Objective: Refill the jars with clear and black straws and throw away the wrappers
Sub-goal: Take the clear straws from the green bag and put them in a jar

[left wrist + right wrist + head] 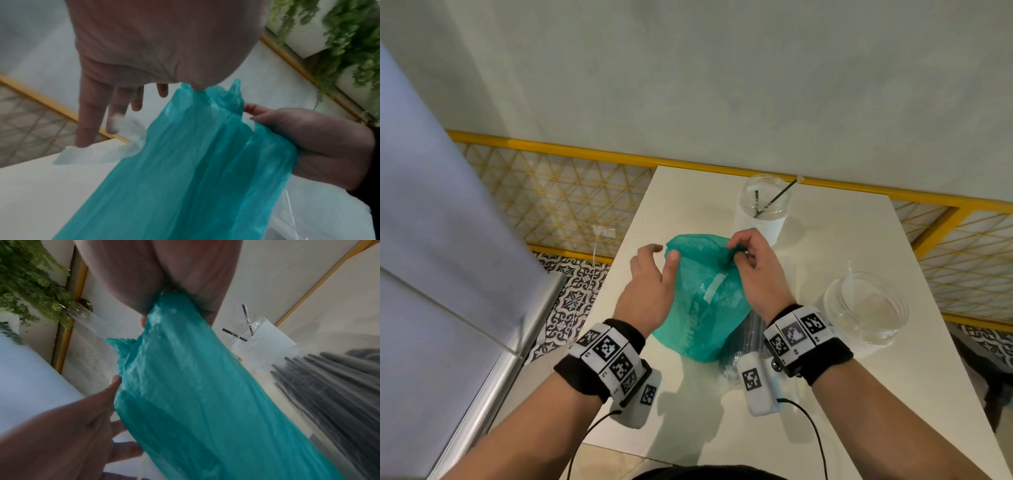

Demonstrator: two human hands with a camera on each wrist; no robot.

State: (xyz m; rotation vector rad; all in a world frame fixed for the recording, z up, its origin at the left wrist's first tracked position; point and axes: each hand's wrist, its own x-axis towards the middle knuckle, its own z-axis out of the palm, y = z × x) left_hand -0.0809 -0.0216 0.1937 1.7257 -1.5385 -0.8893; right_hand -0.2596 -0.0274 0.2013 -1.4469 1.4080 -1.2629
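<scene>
Head view: even, diffuse, moderately bright light, with a sharp centre. Soft shadows lie on the white table (842, 246) beneath the wrists at 6 o'clock. Straight lines bow at 9 and 3 o'clock. Both wrist views are dimmer and motion-smeared. The foliage (349, 40) at 1 o'clock blurs, the black straws (329, 386) at 4 o'clock streak, and the teal bag (185, 386) carries a pale sheen.

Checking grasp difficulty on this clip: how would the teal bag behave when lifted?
Probably floppy: the teal bag crumples and folds where the right hand pinches it. Likely light, being thin and translucent. Its glossy film may slip.
</scene>
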